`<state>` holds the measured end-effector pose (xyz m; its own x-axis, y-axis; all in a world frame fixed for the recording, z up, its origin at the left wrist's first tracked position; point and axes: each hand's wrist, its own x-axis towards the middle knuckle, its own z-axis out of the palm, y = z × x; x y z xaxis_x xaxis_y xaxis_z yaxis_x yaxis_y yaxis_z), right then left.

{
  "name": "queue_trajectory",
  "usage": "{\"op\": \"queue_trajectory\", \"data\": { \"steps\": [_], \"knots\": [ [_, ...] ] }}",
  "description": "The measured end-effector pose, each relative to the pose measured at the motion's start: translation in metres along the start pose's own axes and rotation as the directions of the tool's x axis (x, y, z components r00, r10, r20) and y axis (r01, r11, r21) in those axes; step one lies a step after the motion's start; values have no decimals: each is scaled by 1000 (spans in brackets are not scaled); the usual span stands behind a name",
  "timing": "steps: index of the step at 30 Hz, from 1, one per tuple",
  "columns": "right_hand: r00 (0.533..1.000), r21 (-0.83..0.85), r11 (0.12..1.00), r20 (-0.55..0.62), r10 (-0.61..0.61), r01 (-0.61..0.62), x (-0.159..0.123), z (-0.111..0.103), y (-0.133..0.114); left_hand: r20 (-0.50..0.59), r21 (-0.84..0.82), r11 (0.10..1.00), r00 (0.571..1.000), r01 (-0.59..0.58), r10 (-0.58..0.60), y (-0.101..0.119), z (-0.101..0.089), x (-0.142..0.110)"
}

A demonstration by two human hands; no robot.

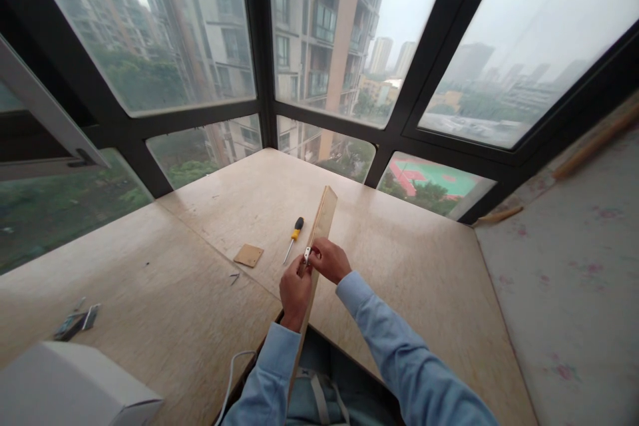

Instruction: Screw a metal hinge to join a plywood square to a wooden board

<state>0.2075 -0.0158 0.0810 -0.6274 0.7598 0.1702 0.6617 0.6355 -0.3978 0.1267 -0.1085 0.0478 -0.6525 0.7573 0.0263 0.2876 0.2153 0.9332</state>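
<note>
A long, narrow wooden board (pixel 325 214) slants from my lap out over the ledge, its edge facing left. Against that edge sits a small silvery metal bracket (pixel 307 253) with holes in it. My left hand (pixel 295 293) is closed around the board just below the bracket, fingertips at the metal. From the right, my right hand (pixel 330 259) reaches over the board, its thumb and fingers pinched at the bracket. Whether a screw is also between those fingers is too small to tell. Left of the board lies a yellow-and-black screwdriver (pixel 295 234), tip toward me.
A thin brown square plate (pixel 248 255) and a few small metal pieces (pixel 234 276) lie on the stone-look ledge (pixel 414 266). At left are packaged hardware (pixel 77 321), a white box (pixel 74 386) and a white cable (pixel 231 376). Windows surround the far edge; a papered wall (pixel 569 293) bounds the right.
</note>
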Motion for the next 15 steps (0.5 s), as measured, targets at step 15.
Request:
{"op": "queue_trajectory", "data": {
  "steps": [15],
  "knots": [
    [963, -177, 952, 144, -227, 251, -5, -18, 5, 69, -233, 970, 996, 73, -58, -4, -4, -6]
  ]
}}
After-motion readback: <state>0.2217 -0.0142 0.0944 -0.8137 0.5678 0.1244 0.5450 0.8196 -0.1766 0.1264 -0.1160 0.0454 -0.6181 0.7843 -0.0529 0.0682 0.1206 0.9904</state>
